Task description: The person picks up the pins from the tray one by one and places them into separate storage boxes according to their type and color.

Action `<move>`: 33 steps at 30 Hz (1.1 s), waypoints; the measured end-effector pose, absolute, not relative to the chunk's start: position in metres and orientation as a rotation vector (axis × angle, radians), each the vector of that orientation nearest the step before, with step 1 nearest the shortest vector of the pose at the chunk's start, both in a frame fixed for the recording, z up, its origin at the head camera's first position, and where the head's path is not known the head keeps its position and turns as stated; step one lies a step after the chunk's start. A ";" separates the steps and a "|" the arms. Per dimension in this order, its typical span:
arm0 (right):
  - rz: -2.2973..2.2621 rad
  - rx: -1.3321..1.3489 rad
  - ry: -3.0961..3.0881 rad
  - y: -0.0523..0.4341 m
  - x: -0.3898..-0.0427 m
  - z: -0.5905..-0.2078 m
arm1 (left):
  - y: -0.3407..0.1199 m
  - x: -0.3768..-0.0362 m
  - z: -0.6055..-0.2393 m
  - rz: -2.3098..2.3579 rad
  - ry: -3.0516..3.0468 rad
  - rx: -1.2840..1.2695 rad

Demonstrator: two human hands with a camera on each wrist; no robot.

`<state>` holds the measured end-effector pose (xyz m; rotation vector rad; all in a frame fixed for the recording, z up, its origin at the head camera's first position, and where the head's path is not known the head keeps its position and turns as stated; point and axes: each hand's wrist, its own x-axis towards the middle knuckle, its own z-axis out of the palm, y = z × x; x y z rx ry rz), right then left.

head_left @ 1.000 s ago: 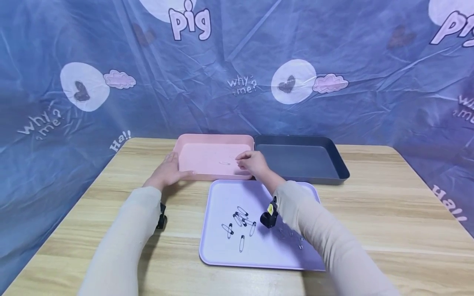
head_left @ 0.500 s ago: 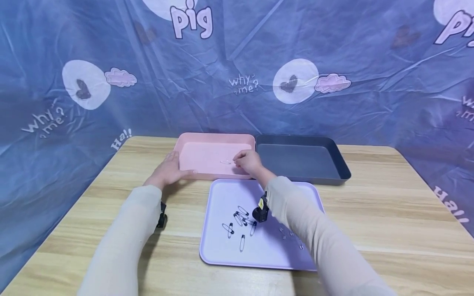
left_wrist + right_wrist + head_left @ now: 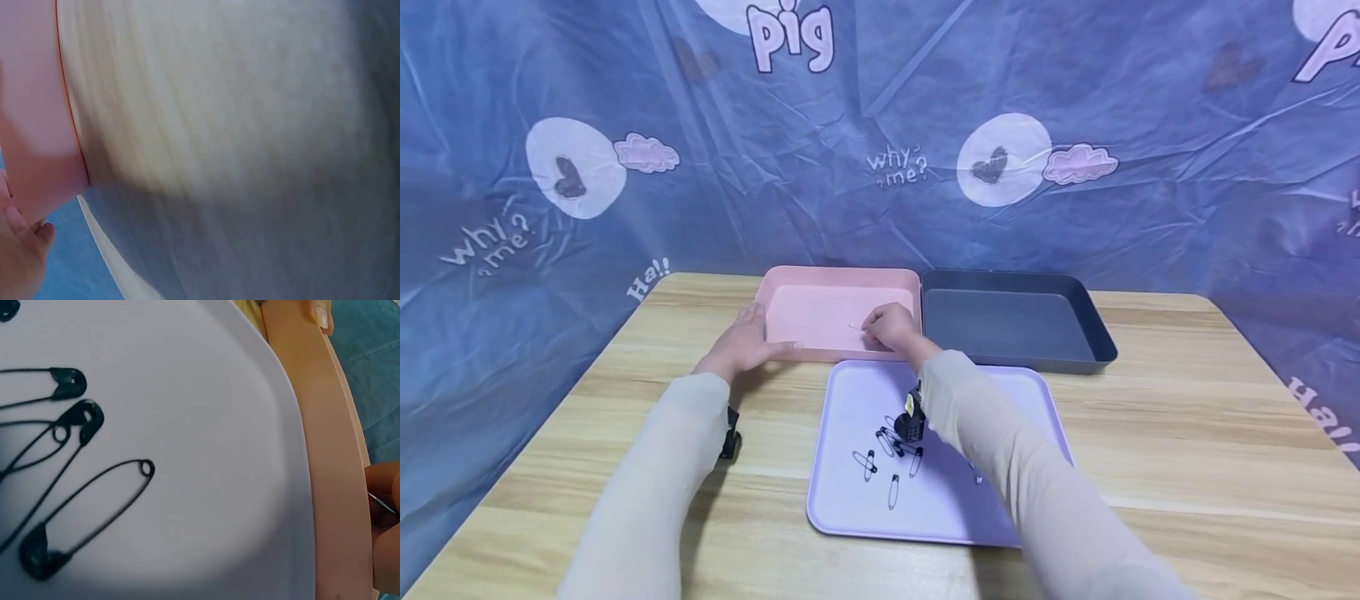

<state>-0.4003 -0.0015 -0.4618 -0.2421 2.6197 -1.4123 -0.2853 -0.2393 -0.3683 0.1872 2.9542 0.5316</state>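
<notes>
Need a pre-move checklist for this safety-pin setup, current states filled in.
1. Left hand touching pink tray: ok, at its near left corner.
2. Right hand free of pins: not ok, a silvery safety pin shows between its fingertips.
3. Silvery safety pin touching the pink tray's floor: cannot tell.
4. Black safety pins separated on lavender tray: not ok, several overlap.
5. Lavender tray fully in view: not ok, right sleeve covers part.
</notes>
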 end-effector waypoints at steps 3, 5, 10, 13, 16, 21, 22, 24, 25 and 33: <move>-1.443 -0.247 2.566 -0.003 -0.403 -0.465 | -0.239 -0.286 -0.369 0.537 2.956 0.192; -1.420 -0.244 2.570 -0.004 -0.416 -0.480 | -0.239 -0.286 -0.369 0.533 2.959 0.194; -1.327 -0.294 2.623 -0.005 -0.498 -0.574 | -0.238 -0.286 -0.368 0.530 2.956 0.192; -1.341 -0.331 2.611 -0.004 -0.529 -0.608 | -0.237 -0.285 -0.368 0.537 2.953 0.190; -1.381 -0.316 2.589 -0.005 -0.520 -0.599 | -0.238 -0.285 -0.368 0.540 2.953 0.184; -1.396 -0.188 2.563 -0.005 -0.450 -0.519 | -0.237 -0.285 -0.369 0.536 2.949 0.179; -1.390 -0.161 2.551 -0.004 -0.435 -0.501 | -0.237 -0.285 -0.369 0.538 2.950 0.183; -1.463 -0.217 2.520 0.001 -0.417 -0.482 | -0.236 -0.284 -0.369 0.543 2.950 0.182; -1.452 -0.193 2.507 0.002 -0.405 -0.466 | -0.236 -0.284 -0.369 0.542 2.951 0.178; -1.378 -0.160 2.499 0.008 -0.331 -0.372 | -0.235 -0.284 -0.366 0.528 2.946 0.174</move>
